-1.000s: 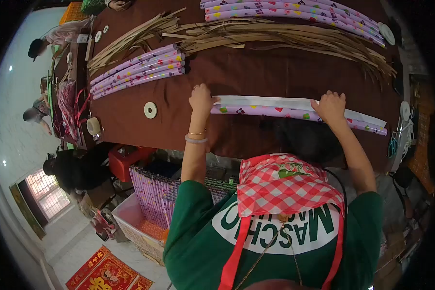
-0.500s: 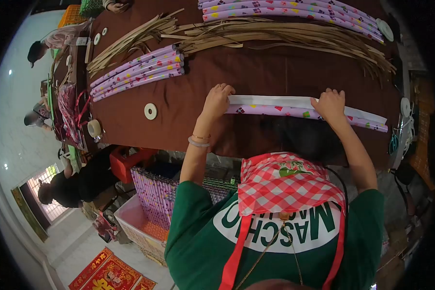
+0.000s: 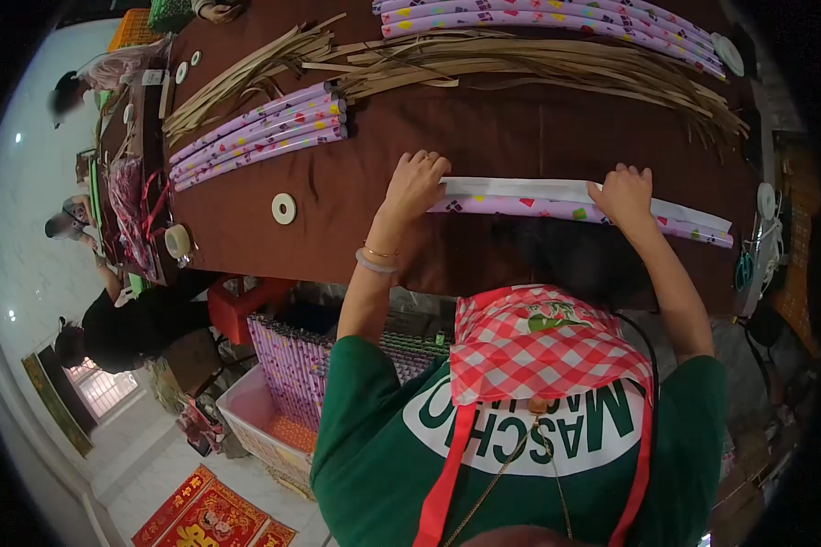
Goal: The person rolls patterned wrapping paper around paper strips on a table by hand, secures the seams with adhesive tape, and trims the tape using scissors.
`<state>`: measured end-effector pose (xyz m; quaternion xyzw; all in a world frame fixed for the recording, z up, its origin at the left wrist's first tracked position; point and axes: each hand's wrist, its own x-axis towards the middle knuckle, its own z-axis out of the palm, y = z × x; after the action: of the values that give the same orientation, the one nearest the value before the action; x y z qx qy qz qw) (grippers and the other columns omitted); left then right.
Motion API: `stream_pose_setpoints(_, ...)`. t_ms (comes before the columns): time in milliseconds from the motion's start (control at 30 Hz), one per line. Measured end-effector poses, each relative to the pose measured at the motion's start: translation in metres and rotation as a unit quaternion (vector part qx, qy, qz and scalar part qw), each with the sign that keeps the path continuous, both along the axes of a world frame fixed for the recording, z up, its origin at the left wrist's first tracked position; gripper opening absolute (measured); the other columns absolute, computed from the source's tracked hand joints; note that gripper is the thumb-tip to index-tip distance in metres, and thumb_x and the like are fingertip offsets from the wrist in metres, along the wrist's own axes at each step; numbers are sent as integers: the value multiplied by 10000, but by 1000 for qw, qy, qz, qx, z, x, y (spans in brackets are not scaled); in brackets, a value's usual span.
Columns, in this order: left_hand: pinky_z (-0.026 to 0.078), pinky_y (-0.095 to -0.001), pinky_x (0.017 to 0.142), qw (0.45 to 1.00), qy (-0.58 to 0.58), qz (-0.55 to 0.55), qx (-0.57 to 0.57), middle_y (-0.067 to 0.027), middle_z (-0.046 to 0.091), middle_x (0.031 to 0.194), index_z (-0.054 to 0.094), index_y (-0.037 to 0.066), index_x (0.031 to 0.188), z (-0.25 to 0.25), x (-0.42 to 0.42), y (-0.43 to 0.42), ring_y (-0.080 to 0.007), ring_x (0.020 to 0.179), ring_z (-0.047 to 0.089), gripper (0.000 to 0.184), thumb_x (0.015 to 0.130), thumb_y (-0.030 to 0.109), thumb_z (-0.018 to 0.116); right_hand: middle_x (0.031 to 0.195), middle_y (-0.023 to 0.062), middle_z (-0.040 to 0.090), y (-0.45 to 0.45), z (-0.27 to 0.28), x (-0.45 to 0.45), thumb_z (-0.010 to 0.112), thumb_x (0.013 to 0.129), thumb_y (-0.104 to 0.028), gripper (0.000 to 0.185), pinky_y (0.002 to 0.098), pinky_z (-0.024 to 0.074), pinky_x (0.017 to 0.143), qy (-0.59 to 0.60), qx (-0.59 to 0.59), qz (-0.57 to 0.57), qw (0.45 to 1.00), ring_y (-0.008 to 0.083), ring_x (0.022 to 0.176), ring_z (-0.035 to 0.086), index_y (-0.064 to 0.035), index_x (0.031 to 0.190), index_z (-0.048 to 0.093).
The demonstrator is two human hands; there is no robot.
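Note:
A sheet of lilac patterned paper [image 3: 529, 206] is partly rolled into a long tube on the brown cloth, its white underside [image 3: 520, 190] showing as a strip along the far edge. My left hand [image 3: 417, 187] is closed over the sheet's left end with curled fingers. Further right, my right hand [image 3: 625, 196] grips the strip, thumb on the white face and fingers bent over the far edge. The paper's right end extends past that hand. The undersides of my fingers are hidden.
Finished-looking lilac tubes [image 3: 265, 132] lie at left, more tubes [image 3: 538, 25] at the far edge. Flat brown strips [image 3: 520, 68] stretch between. A white ring [image 3: 284, 209] and a tape roll [image 3: 178, 241] sit left. Below stands a box [image 3: 255, 410] of tubes. Other people [image 3: 141, 324] are at left.
My left hand has shifted slightly up and to the right at the paper's end. My right hand stays nearly in place. The person in black at left has changed posture.

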<state>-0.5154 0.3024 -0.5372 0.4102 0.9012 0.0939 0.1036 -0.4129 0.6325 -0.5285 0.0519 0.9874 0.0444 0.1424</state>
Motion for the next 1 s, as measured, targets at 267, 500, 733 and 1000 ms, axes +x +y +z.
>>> stream_pose_setpoints(267, 405, -381, 755, 1000, -11, 21, 21, -39, 577, 865, 563, 113, 846, -5, -3, -6, -248, 897, 536, 183, 696, 168, 651, 775, 126, 619, 1, -1, 0, 594, 713, -436, 436, 394, 393, 734, 14, 3, 6, 1000, 258, 754, 588, -7, 699, 671)
stream_pose_setpoints(500, 409, -355, 755, 994, -64, 9, 87, -19, 579, 853, 619, 139, 838, -15, -12, -9, -232, 868, 520, 177, 670, 104, 665, 756, 122, 612, 2, -2, 3, 607, 707, -430, 430, 390, 390, 721, 27, 1, 11, 1000, 256, 742, 585, -6, 693, 670)
stream_pose_setpoints(733, 405, -299, 732, 982, -2, -180, 57, 13, 529, 802, 644, 253, 1025, -13, -19, -8, -184, 821, 507, 451, 621, 58, 601, 755, 122, 611, 2, -6, 3, 608, 711, -440, 440, 379, 382, 709, 37, 8, 16, 999, 253, 724, 578, -6, 682, 671)
stream_pose_setpoints(1000, 405, -283, 729, 966, 23, -256, 14, 19, 505, 847, 600, 302, 1112, -6, -24, -4, -165, 816, 493, 529, 656, 36, 563, 745, 120, 604, 2, -4, 2, 614, 708, -441, 437, 378, 381, 715, 25, 0, 12, 1000, 253, 723, 576, -8, 680, 670)
